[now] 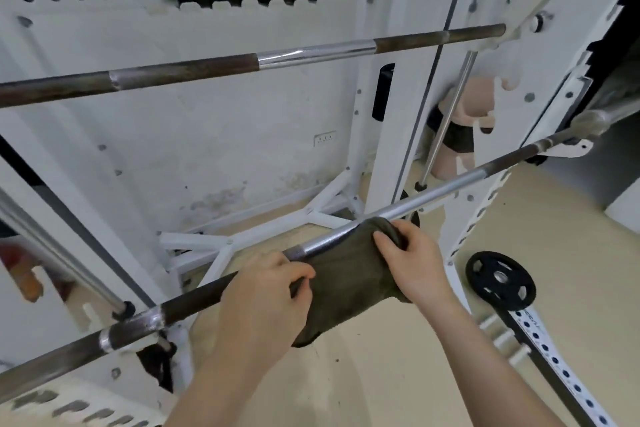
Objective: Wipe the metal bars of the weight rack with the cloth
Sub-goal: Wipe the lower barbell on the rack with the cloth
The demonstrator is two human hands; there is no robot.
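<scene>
Cloth [349, 274] draping over near bar [450, 189].
Left hand [263, 295] & right hand [412, 263] fingers pinching cloth ends, keeping it wrapped for wiping.

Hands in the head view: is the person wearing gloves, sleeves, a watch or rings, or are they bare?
Both are bare. The left hand and right hand have no gloves, and no rings show on the visible fingers. Both forearms are uncovered as far as the bottom edge of the frame: no sleeves, watch, bracelet or wrist strap in view. Fingernails look short and unpainted.
</scene>
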